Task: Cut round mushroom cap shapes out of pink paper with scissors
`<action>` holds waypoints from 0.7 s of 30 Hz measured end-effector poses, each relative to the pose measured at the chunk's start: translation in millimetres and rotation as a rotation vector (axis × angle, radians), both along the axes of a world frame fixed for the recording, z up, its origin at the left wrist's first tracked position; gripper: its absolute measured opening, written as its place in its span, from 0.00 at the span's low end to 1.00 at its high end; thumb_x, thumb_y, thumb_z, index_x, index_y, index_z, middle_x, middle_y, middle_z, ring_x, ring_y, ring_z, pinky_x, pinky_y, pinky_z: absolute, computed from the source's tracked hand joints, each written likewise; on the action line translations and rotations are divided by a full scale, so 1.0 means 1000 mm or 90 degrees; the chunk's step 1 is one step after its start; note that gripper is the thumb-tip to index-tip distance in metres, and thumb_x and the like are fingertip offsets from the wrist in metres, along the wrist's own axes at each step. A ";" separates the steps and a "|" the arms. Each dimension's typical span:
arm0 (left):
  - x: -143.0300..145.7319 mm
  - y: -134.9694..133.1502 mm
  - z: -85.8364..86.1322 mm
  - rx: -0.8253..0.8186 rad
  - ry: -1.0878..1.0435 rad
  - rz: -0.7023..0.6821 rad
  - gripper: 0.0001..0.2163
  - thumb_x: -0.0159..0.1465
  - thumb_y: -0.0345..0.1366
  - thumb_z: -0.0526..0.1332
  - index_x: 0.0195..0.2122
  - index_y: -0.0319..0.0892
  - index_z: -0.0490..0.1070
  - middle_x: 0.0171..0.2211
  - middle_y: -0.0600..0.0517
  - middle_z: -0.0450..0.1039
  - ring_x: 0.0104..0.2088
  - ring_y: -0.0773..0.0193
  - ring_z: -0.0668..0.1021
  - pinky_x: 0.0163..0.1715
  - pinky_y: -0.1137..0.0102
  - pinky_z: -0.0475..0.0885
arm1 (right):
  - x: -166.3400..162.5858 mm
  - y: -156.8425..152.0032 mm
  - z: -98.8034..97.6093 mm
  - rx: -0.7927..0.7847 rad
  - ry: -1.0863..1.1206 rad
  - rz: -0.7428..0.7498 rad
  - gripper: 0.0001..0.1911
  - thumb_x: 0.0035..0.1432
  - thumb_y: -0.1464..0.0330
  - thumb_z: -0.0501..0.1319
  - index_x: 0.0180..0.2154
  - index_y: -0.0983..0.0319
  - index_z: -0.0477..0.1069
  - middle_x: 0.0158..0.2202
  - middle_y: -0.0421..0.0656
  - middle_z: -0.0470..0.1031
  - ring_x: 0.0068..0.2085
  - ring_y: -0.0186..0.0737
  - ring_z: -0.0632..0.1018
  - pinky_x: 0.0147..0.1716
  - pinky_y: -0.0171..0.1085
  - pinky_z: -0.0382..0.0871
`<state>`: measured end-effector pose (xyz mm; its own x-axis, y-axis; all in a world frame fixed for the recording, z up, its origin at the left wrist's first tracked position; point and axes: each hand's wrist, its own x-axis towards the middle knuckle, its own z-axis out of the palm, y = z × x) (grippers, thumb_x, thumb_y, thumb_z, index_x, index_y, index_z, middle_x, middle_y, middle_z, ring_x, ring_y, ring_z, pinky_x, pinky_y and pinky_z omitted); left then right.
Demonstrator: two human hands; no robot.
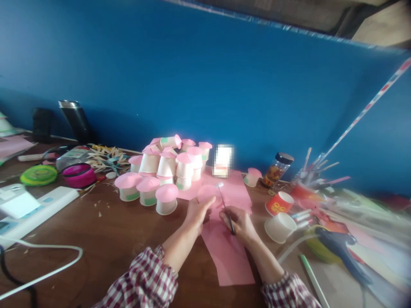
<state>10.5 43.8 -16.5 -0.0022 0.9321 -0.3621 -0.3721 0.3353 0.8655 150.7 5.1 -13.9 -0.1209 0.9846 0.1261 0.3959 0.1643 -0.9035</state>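
Note:
My left hand (pixel 197 214) is closed at the edge of a round piece of pink paper (pixel 207 192), with the thumb on top. In my right hand (pixel 240 222) is a slim tool (pixel 228 216) with a dark handle and a pale tip; its exact kind is unclear. That tip reaches over the round piece. Below both hands lie pink paper sheets (pixel 227 265). To the left, several white paper cups (pixel 167 207) with pink cone tops stand in rows and stacks, some with green patches.
At right are a lidded jar (pixel 278 169), a red paper cup (pixel 279 203), a white cup (pixel 280 227) and a blue glue gun (pixel 345 252) with its cord. A power strip (pixel 48 209) and a black bottle (pixel 75 122) are at left. Behind rises a blue wall (pixel 205 85).

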 end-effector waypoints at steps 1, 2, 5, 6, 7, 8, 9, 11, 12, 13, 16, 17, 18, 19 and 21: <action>0.000 0.001 0.000 0.001 0.003 -0.003 0.18 0.43 0.44 0.70 0.30 0.37 0.72 0.17 0.56 0.63 0.17 0.71 0.67 0.16 0.74 0.61 | 0.000 0.000 0.000 -0.002 0.002 -0.001 0.15 0.52 0.59 0.61 0.31 0.66 0.74 0.20 0.39 0.67 0.21 0.32 0.65 0.19 0.30 0.57; 0.000 0.001 -0.001 0.001 0.008 -0.007 0.18 0.43 0.45 0.70 0.30 0.37 0.72 0.17 0.56 0.64 0.17 0.71 0.67 0.16 0.75 0.60 | 0.000 0.001 -0.001 -0.003 0.005 0.001 0.15 0.52 0.59 0.61 0.31 0.66 0.74 0.20 0.39 0.67 0.21 0.31 0.64 0.18 0.30 0.56; 0.000 0.006 -0.007 -0.004 0.016 -0.023 0.19 0.41 0.45 0.70 0.30 0.37 0.74 0.17 0.55 0.65 0.16 0.70 0.67 0.16 0.74 0.60 | 0.001 0.002 -0.003 -0.005 0.018 0.003 0.15 0.52 0.59 0.61 0.32 0.66 0.73 0.20 0.39 0.66 0.21 0.31 0.64 0.19 0.30 0.56; 0.000 0.008 -0.009 -0.005 0.014 -0.027 0.19 0.41 0.45 0.71 0.30 0.37 0.74 0.17 0.55 0.66 0.16 0.70 0.67 0.16 0.74 0.60 | 0.001 0.002 -0.004 -0.007 0.023 0.004 0.15 0.52 0.59 0.61 0.32 0.66 0.73 0.20 0.39 0.66 0.21 0.31 0.64 0.19 0.30 0.56; 0.000 0.009 -0.011 -0.004 0.008 -0.033 0.19 0.41 0.44 0.71 0.30 0.37 0.74 0.17 0.54 0.67 0.16 0.69 0.68 0.16 0.74 0.61 | 0.002 0.002 -0.005 -0.010 0.028 0.005 0.15 0.52 0.59 0.61 0.32 0.65 0.73 0.21 0.39 0.67 0.21 0.32 0.64 0.19 0.30 0.57; 0.001 0.010 -0.013 -0.001 0.001 -0.038 0.20 0.40 0.44 0.71 0.31 0.36 0.74 0.18 0.53 0.68 0.16 0.69 0.69 0.16 0.73 0.61 | 0.002 0.003 -0.005 -0.014 0.033 0.006 0.15 0.52 0.59 0.62 0.33 0.65 0.73 0.21 0.39 0.67 0.22 0.32 0.65 0.19 0.30 0.57; 0.001 0.010 -0.014 0.002 -0.005 -0.041 0.20 0.40 0.44 0.71 0.31 0.36 0.75 0.18 0.52 0.69 0.17 0.68 0.69 0.16 0.73 0.61 | 0.002 0.003 -0.006 -0.017 0.038 0.007 0.15 0.52 0.58 0.62 0.33 0.65 0.73 0.21 0.39 0.68 0.22 0.32 0.65 0.19 0.30 0.58; 0.001 0.009 -0.014 0.007 -0.011 -0.043 0.20 0.40 0.43 0.71 0.31 0.35 0.75 0.18 0.51 0.69 0.17 0.68 0.69 0.16 0.74 0.60 | 0.003 0.003 -0.006 -0.020 0.043 0.008 0.15 0.52 0.59 0.62 0.34 0.65 0.73 0.22 0.39 0.68 0.22 0.32 0.66 0.20 0.31 0.59; 0.001 0.008 -0.013 0.011 -0.013 -0.042 0.20 0.40 0.43 0.71 0.31 0.35 0.75 0.17 0.52 0.69 0.16 0.68 0.69 0.15 0.74 0.60 | 0.003 0.003 -0.007 -0.019 0.042 0.008 0.15 0.52 0.59 0.62 0.34 0.65 0.73 0.22 0.39 0.68 0.22 0.33 0.66 0.20 0.31 0.59; 0.001 0.007 -0.011 0.017 -0.014 -0.040 0.19 0.40 0.43 0.71 0.31 0.35 0.75 0.17 0.52 0.69 0.16 0.69 0.69 0.15 0.74 0.60 | 0.003 0.003 -0.007 -0.014 0.038 0.006 0.15 0.52 0.59 0.62 0.34 0.65 0.73 0.22 0.39 0.69 0.23 0.33 0.67 0.21 0.31 0.59; 0.001 0.002 -0.007 0.037 -0.011 -0.036 0.18 0.43 0.43 0.70 0.31 0.36 0.74 0.18 0.53 0.67 0.15 0.72 0.66 0.15 0.75 0.58 | 0.005 0.004 -0.009 0.010 0.021 0.004 0.14 0.52 0.60 0.62 0.34 0.65 0.74 0.24 0.41 0.70 0.24 0.35 0.68 0.21 0.31 0.60; 0.001 0.001 -0.005 0.038 -0.009 -0.035 0.18 0.43 0.43 0.70 0.31 0.36 0.74 0.18 0.54 0.67 0.15 0.73 0.65 0.14 0.75 0.57 | 0.005 0.005 -0.010 0.016 0.016 0.004 0.14 0.52 0.60 0.62 0.35 0.65 0.74 0.24 0.41 0.70 0.25 0.35 0.69 0.22 0.31 0.61; 0.001 0.000 -0.004 0.037 -0.007 -0.031 0.18 0.43 0.43 0.70 0.31 0.36 0.74 0.17 0.54 0.66 0.15 0.73 0.64 0.14 0.76 0.57 | 0.005 0.005 -0.011 0.020 0.012 0.003 0.14 0.53 0.60 0.61 0.35 0.65 0.74 0.24 0.41 0.71 0.25 0.35 0.69 0.22 0.31 0.61; 0.001 -0.001 -0.004 0.034 -0.006 -0.027 0.18 0.43 0.43 0.70 0.31 0.35 0.74 0.17 0.55 0.64 0.15 0.74 0.64 0.14 0.76 0.57 | 0.005 0.005 -0.011 0.022 0.008 0.002 0.14 0.53 0.60 0.61 0.35 0.65 0.74 0.24 0.42 0.71 0.26 0.36 0.69 0.22 0.31 0.61; 0.001 -0.001 -0.002 0.031 -0.006 -0.019 0.18 0.42 0.43 0.70 0.30 0.35 0.74 0.16 0.56 0.63 0.15 0.73 0.64 0.15 0.76 0.57 | 0.005 0.005 -0.011 0.023 0.005 -0.001 0.14 0.53 0.60 0.61 0.35 0.65 0.74 0.24 0.42 0.71 0.26 0.36 0.70 0.21 0.30 0.61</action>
